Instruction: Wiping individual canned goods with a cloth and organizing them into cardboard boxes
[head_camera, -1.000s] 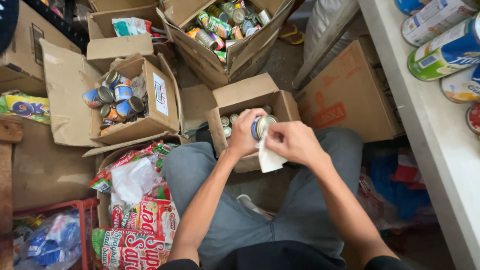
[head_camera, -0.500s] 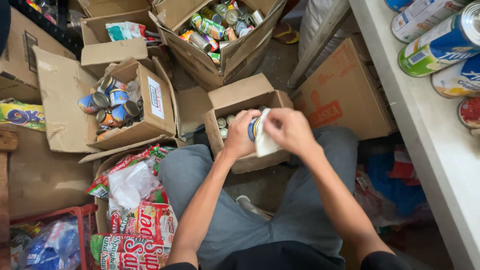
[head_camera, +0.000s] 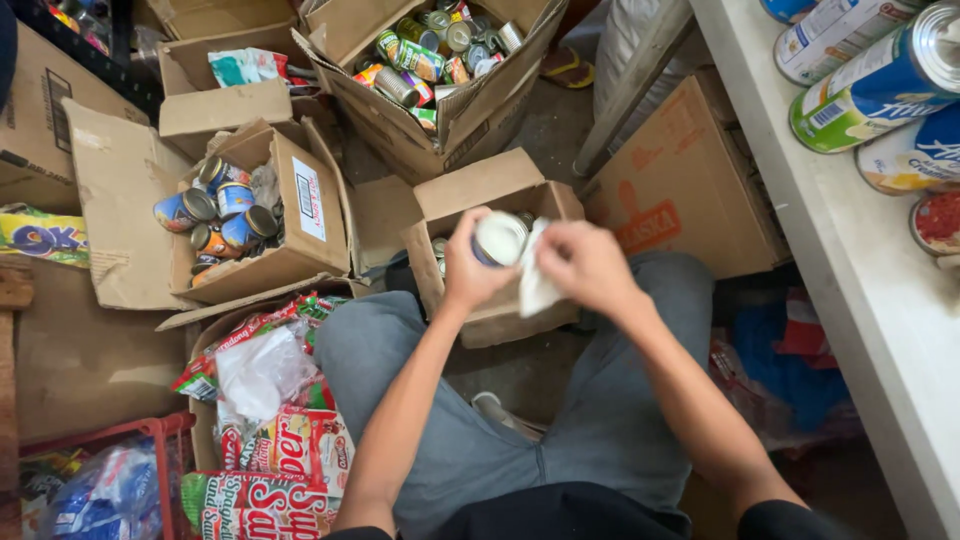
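Fingers of left hand wrapped around can, lid now turned up toward camera. Right hand pinches white cloth, shifted off lid to can's side. Box just beneath fingers.

Place: a small shop's stockroom or back corner, goods lying everywhere in bulk.
Boxes: open cardboard cartons are crowding the concrete floor, several holding tinned food.
Counter: a white shelf is running along the right edge, carrying labelled cans on their sides.
Packets: sealed snack and noodle packs are piling up at the lower left, beside a red wire basket.
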